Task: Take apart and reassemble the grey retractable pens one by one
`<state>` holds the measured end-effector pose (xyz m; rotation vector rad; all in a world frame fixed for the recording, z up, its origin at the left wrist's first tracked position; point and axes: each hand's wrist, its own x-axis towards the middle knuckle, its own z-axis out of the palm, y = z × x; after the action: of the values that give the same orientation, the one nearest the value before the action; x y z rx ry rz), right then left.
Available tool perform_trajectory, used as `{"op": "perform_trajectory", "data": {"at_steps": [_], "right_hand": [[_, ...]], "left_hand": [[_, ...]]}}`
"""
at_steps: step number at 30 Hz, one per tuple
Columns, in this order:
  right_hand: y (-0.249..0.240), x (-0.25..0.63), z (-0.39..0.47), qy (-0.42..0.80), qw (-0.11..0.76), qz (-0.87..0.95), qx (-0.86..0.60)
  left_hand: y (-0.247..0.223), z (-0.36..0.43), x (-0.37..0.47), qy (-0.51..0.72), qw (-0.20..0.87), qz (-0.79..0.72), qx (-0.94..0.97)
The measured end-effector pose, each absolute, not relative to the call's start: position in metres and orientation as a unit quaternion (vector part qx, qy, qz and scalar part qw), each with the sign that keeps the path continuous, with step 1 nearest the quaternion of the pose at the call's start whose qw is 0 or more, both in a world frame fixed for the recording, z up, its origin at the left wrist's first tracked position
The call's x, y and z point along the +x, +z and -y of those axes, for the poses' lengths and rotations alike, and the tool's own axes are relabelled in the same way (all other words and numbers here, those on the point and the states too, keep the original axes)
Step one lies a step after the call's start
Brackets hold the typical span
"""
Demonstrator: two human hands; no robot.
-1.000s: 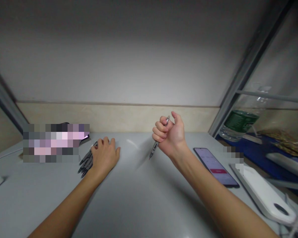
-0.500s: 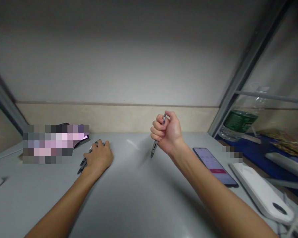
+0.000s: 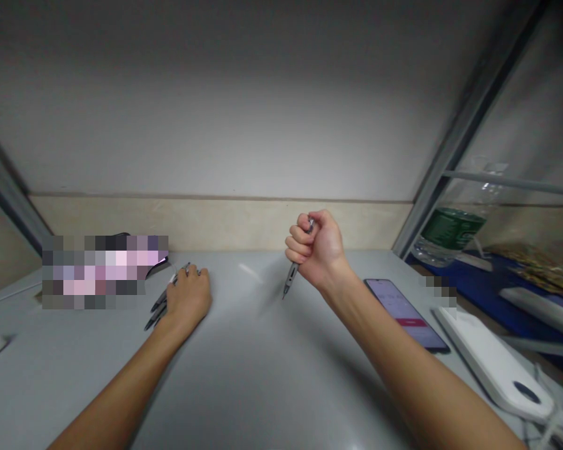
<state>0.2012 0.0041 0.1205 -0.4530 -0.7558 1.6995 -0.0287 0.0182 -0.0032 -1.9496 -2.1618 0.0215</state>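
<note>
My right hand (image 3: 315,247) is wrapped round a grey pen (image 3: 291,275), held above the desk with its tip pointing down to the left and the thumb at its top end. A thin point shows at the pen's tip. My left hand (image 3: 189,294) lies palm down, fingers bent, over several dark pens (image 3: 159,303) on the grey desk (image 3: 244,375). Their ends stick out at its left side and beyond the fingertips; the palm hides the rest, and how firmly they are gripped.
At the right lie a phone (image 3: 406,315) with a lit screen and a white device (image 3: 492,362) with a cable. Beyond the metal frame (image 3: 455,156) stands a green-labelled bottle (image 3: 453,228). A blurred pink item (image 3: 94,269) sits at the back left.
A thin tip now protrudes from the pen in my right hand, and my thumb sits slightly lower on its top. My left hand's fingers have shifted slightly, showing more of the pens.
</note>
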Motion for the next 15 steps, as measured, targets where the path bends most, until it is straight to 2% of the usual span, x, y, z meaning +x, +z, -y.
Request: {"op": "perform_trajectory", "data": {"at_steps": [15], "right_hand": [[0.1171,0.2028,-0.0071,0.733,0.573,0.319,-0.183]], "left_hand": [[0.0013,-0.0179,-0.0277,-0.028,0.112,0.714,-0.691]]}}
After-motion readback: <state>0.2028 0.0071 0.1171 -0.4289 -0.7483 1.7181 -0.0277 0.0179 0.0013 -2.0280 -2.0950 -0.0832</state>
